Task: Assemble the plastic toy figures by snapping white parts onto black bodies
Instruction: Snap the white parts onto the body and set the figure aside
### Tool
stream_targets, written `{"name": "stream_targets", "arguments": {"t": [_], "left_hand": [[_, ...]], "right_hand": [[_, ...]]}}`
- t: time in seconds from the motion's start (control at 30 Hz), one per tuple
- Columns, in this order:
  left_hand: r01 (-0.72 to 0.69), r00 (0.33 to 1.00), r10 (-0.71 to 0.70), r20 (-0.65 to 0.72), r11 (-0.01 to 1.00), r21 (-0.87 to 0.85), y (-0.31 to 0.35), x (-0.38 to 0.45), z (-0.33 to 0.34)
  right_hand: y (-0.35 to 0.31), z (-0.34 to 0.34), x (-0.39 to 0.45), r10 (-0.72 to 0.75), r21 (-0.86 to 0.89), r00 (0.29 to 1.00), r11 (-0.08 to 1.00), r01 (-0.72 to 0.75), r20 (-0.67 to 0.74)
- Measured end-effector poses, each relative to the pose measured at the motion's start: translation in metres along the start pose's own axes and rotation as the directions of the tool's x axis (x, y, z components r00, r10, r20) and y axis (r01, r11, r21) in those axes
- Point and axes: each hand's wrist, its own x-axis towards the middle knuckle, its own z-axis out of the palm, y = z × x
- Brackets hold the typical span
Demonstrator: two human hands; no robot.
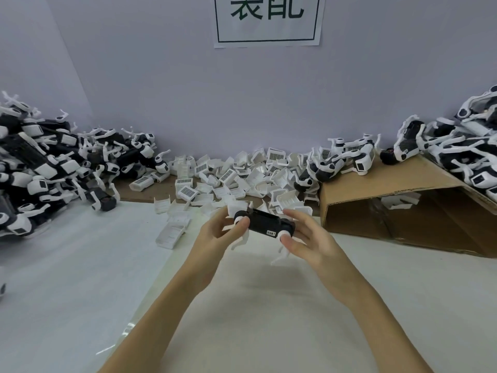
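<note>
cardboard box (376, 208) on side, apparently white part (400, 201) inside

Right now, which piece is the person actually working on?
Start at the paper sign on the back wall and drop straight down past the heap of loose white parts. The black body sits between both hands, the only piece lifted off the table.

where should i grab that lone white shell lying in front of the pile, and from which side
Pinch the white shell across its two long side walls, coming straight down from above. It lies open side up, apart from the pile, so both walls are exposed.
</note>
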Motion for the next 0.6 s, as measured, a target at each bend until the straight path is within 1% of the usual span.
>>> {"name": "stream_targets", "arguments": {"t": [0.07,0.13,0.2,0.27,0.3,0.37,0.43,0.5,0.57,0.6], "left_hand": [[-0.071,0.994,0.068,0.082,0.997,0.041,0.001,0.0,-0.006],[-0.156,0.983,0.138,0.122,0.977,0.148,0.002,0.001,-0.011],[-0.248,0.965,0.206,0.16,0.916,0.317,0.002,0.001,-0.011],[-0.318,0.948,0.273,0.167,0.854,0.411,0.0,-0.001,-0.008],[-0.346,0.938,0.31,0.155,0.832,0.434,0.0,-0.002,-0.005],[-0.409,0.908,0.399,0.128,0.776,0.48,-0.001,-0.003,0.001],[-0.477,0.861,0.495,0.117,0.706,0.523,0.0,-0.005,0.01],[-0.545,0.8,0.584,0.14,0.609,0.577,0.001,-0.007,0.02],[-0.584,0.756,0.631,0.175,0.53,0.615,0.001,-0.009,0.027],[-0.588,0.753,0.632,0.18,0.525,0.615,0.001,-0.01,0.028]], "right_hand": [[0.0,-0.007,-0.002,0.002,-0.092,0.999,0.996,0.002,0.053],[0.004,-0.01,-0.002,-0.003,-0.272,0.999,0.962,0.017,0.053],[0.008,-0.008,0.0,-0.036,-0.487,0.999,0.873,0.032,0.002],[0.012,-0.007,0.002,-0.113,-0.635,0.993,0.77,0.064,-0.036],[0.014,-0.007,0.002,-0.155,-0.66,0.987,0.746,0.09,-0.041],[0.015,-0.005,0.003,-0.217,-0.662,0.975,0.737,0.135,-0.042],[0.017,0.001,0.004,-0.279,-0.647,0.96,0.738,0.191,-0.035],[0.021,0.006,0.006,-0.352,-0.629,0.935,0.737,0.247,-0.045],[0.023,0.007,0.007,-0.361,-0.589,0.931,0.764,0.264,-0.051],[0.023,0.007,0.006,-0.338,-0.56,0.94,0.786,0.262,-0.035]]}}
